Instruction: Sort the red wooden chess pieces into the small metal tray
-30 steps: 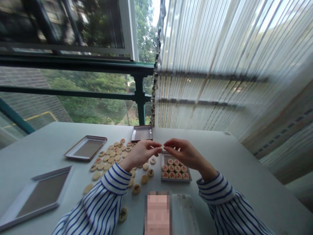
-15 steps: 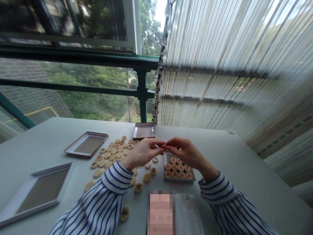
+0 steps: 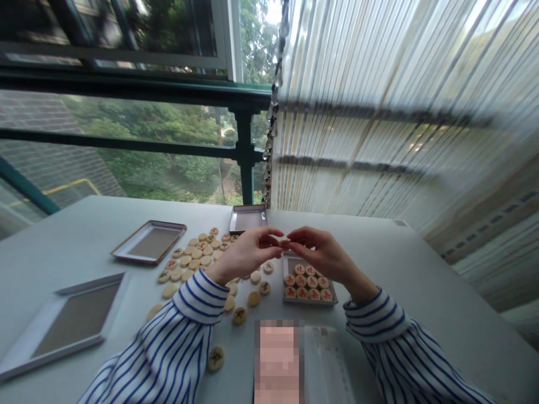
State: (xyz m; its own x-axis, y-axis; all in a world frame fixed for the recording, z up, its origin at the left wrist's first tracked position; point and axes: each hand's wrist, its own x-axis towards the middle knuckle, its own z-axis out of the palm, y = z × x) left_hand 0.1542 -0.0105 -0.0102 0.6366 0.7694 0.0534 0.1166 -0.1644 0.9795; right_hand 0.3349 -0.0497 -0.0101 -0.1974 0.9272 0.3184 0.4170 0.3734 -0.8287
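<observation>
Both hands up over the bench, fingertips facing each other, one round piece between them. The piece is above the far side of the filled tray; its face is too small to read.

Right hand: pinching the piece by its right side, thumb below, fingers curled above. Left hand: thumb and index parted, tips at the piece's left side. Can't tell if it's gripping too.

Filled tray: light walls, sits below the right hand. Ten pieces visible in it, red characters up: four in the near row, four in the middle, two further back. Bare floor shows at its far left corner.

Loose pieces are spread left of that tray, partly hidden by the left arm. Many blank side up, some with red or black characters. One black-marked piece lies by the left sleeve, well apart from the main cluster.

Three empty trays: brown-rimmed tray left of the loose pieces, small tray beyond them, larger grey tray at near left. Clear plastic item flat, nearer than the filled tray.
</observation>
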